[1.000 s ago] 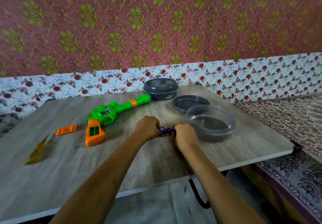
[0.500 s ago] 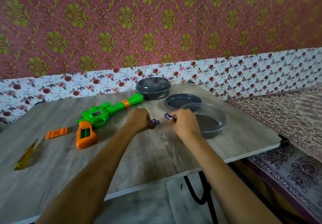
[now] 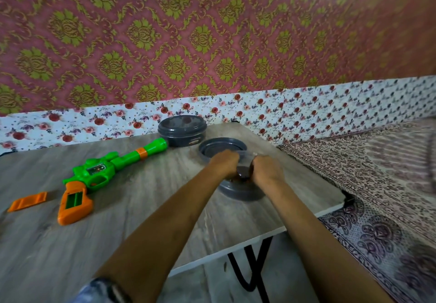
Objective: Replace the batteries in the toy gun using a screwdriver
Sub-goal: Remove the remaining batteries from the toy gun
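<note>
Both hands over the open grey container (image 3: 240, 193), right-centre of the table (image 3: 141, 199).
- L hand (image 3: 224, 164) & R hand (image 3: 267, 170): close together, backs toward me, knuckles up. Fingers point down into the container and are hidden, so I can't tell whether either grips anything.
- Between the hands: only dark blur, batts not made out.
- Toy gun (image 3: 99, 175): flat on the table, well left of my hands. Green body, barrel pointing back-right. Orange grip is nearest me, with its slot uncovered.
- Orange cover (image 3: 27, 201): loose, just left of the grip.
- Grey lid (image 3: 223, 149): flat, right behind the open container.
- Closed grey container (image 3: 182, 130): at the back edge, near the muzzle.
</note>
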A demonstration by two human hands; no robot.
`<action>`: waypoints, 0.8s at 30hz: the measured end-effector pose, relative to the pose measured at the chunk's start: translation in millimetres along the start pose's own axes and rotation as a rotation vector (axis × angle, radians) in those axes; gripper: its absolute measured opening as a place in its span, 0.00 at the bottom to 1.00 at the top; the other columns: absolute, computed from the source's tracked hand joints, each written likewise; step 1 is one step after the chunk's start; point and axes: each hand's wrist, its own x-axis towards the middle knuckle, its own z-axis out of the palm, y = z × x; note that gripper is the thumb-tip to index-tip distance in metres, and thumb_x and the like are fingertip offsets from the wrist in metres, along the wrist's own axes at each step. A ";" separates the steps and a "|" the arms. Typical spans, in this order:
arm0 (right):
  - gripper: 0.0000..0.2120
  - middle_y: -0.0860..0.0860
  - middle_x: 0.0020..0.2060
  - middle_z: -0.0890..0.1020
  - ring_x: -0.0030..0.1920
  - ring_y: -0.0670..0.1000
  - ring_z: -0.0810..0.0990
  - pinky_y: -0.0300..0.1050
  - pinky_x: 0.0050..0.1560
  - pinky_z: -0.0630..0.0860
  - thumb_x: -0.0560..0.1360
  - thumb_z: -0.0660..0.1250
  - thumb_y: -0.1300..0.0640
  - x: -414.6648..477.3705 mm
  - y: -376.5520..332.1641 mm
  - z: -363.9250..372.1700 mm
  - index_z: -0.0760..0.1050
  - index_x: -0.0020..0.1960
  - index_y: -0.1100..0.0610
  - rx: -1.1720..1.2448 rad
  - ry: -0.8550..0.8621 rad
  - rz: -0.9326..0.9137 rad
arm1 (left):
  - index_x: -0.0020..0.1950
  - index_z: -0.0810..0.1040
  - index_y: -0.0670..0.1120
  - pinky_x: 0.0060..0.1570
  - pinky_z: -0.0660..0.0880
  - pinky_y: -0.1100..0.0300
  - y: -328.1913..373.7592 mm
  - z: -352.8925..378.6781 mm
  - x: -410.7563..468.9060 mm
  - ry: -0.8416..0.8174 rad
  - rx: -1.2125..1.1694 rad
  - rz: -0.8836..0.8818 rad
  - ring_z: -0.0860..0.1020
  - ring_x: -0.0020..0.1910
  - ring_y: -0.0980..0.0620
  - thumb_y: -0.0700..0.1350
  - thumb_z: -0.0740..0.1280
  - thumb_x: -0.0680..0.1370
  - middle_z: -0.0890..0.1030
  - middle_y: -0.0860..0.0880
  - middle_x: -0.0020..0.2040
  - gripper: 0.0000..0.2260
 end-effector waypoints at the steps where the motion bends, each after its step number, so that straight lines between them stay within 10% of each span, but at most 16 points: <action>1: 0.09 0.56 0.50 0.79 0.48 0.52 0.79 0.44 0.51 0.78 0.77 0.62 0.58 1.5 0.7 0.4 0.76 0.53 0.61 0.021 -0.017 0.001 | 0.54 0.79 0.41 0.47 0.73 0.57 0.3 2.9 3.2 -0.026 0.005 0.004 0.79 0.51 0.46 0.49 0.71 0.74 0.81 0.43 0.52 0.14; 9: 0.21 0.55 0.56 0.79 0.55 0.54 0.78 0.46 0.54 0.77 0.74 0.66 0.52 -9.5 27.6 12.7 0.70 0.64 0.58 0.286 0.190 0.022 | 0.51 0.82 0.41 0.42 0.75 0.65 -54.7 -12.3 22.3 0.194 -0.347 -0.012 0.78 0.40 0.54 0.40 0.70 0.74 0.82 0.46 0.46 0.07; 16: 0.24 0.57 0.68 0.70 0.68 0.55 0.69 0.49 0.68 0.66 0.78 0.61 0.50 -19.9 34.7 36.7 0.64 0.71 0.59 0.842 0.285 0.164 | 0.62 0.78 0.46 0.58 0.74 0.54 -96.7 14.3 48.1 0.155 -0.018 -0.092 0.77 0.57 0.45 0.37 0.66 0.75 0.79 0.45 0.61 0.16; 24: 0.23 0.57 0.68 0.71 0.68 0.55 0.69 0.48 0.68 0.65 0.78 0.60 0.52 -19.4 35.4 41.7 0.65 0.70 0.60 0.876 0.328 0.168 | 0.52 0.81 0.42 0.52 0.78 0.51 -86.7 26.7 60.0 0.228 0.016 -0.154 0.80 0.48 0.43 0.41 0.64 0.77 0.81 0.41 0.51 0.08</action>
